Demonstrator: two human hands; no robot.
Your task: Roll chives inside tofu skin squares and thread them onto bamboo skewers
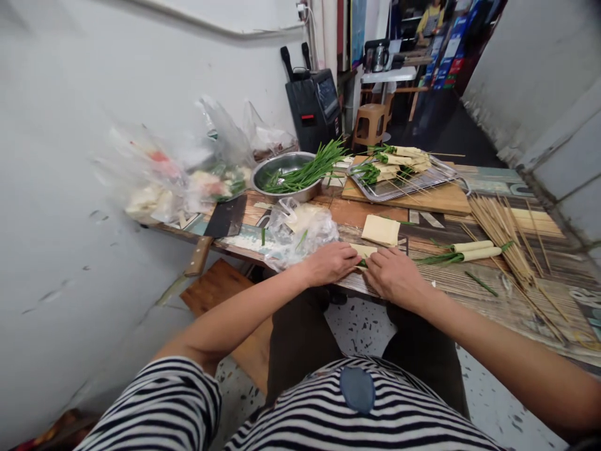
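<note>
Striped shirt [361, 426], one, fronts one table [350, 212]. Right of one metal bowl [286, 193] sit one tray [375, 198] and, farther, many skewers [502, 238]. One plastic bag [300, 233] lies between bowl and left hand [331, 263]; one cleaver [228, 218], left-front of the bowl. Right-front: one sheet stack [381, 230], two rolls [481, 254]. Left and right hand [392, 275], fingers bunched, hold one sheet [364, 248], partly covering it.

Both hands [332, 263] [393, 275] close together, fingers curled.

the shirt [300, 426] has black and white stripes.
</note>
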